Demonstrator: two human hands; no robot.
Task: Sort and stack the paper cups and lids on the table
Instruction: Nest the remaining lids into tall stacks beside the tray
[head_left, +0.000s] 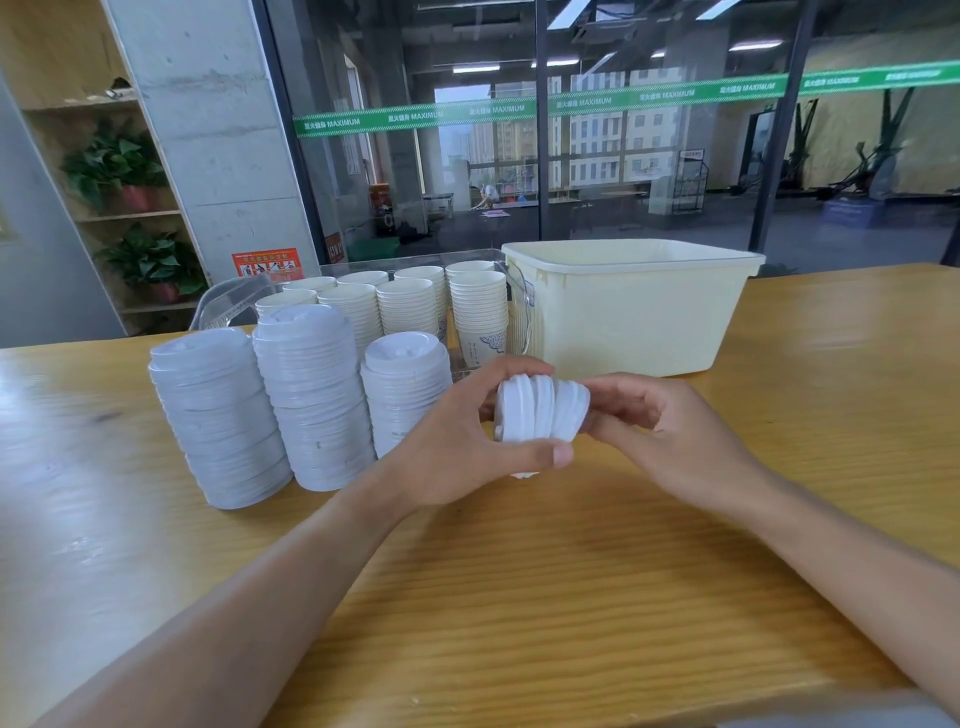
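Note:
Both hands hold a short bundle of white lids (543, 408) on its side above the wooden table (519, 597). My left hand (467, 441) grips it from the left, thumb underneath and fingers over the top. My right hand (654, 426) curls round its right end. Three upright stacks of white lids stand at the left: a leaning one (218, 415), a tall one (311, 395) and a shorter one (402, 395). Behind them, several stacks of paper cups (405, 306) stand in a clear plastic tray (234, 301); the nearest cup stack (478, 317) shows a printed pattern.
A cream plastic bin (634, 312) stands at the back right of the table, its inside hidden by the wall. A glass partition with a green stripe runs behind the table. Shelves with potted plants (114, 166) stand at the far left.

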